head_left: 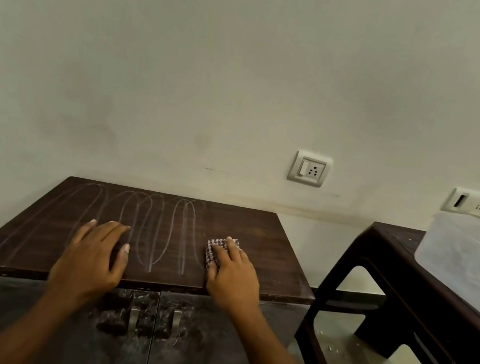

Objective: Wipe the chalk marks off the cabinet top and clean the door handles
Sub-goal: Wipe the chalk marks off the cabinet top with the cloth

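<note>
A checked cloth (216,252) is pressed flat under the right hand (232,275) on the cabinet top (272,250), just right of the chalk marks (147,223). The left hand (95,256) is laid open, empty, on the marks. Long overlapping strokes leftward should be made; the handles (154,319) are untouched.

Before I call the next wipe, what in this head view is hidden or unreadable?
- Chalk marks: those beneath the left hand and under the cloth held by the right hand are covered.
- Door handles: upper ends hidden by the cabinet top overhang; too dim to judge dirt.
- Plastic box: cut off by the right edge.
</note>
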